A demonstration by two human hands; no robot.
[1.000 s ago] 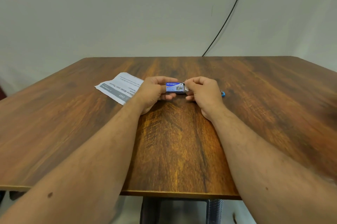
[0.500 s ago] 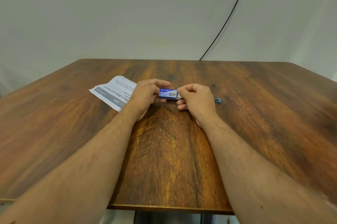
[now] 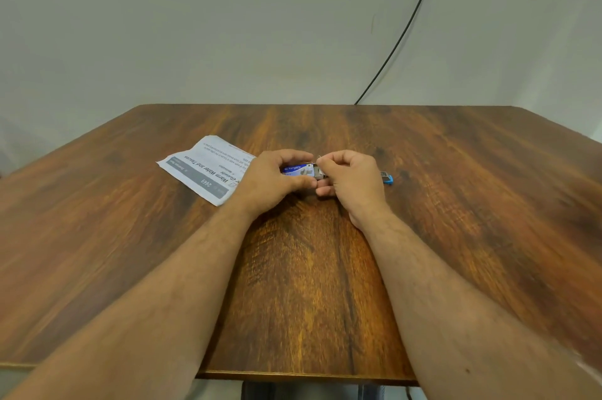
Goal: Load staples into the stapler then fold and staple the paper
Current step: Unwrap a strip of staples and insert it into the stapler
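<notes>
At the bench point(image 3: 456, 204) centre, the left hand point(image 3: 273, 181) is gripping a small blue staple box point(image 3: 298, 169), fingers curled round it. The right hand point(image 3: 353, 179) is pinching the box's grey inner tray point(image 3: 318, 172) at its 3 o'clock end. The paper point(image 3: 208, 168) is lying flat at the hands' 9 o'clock, touching the left wrist. The blue stapler point(image 3: 387, 178) is sitting at 3 o'clock, mostly hidden behind the right hand.

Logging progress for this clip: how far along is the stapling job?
Early. Nothing looks finished. In hand: the left hand holds the small blue staple box, the right hand pinches at its open end. Left: loading the blue stapler, then folding and stapling the flat printed paper sheet.
</notes>
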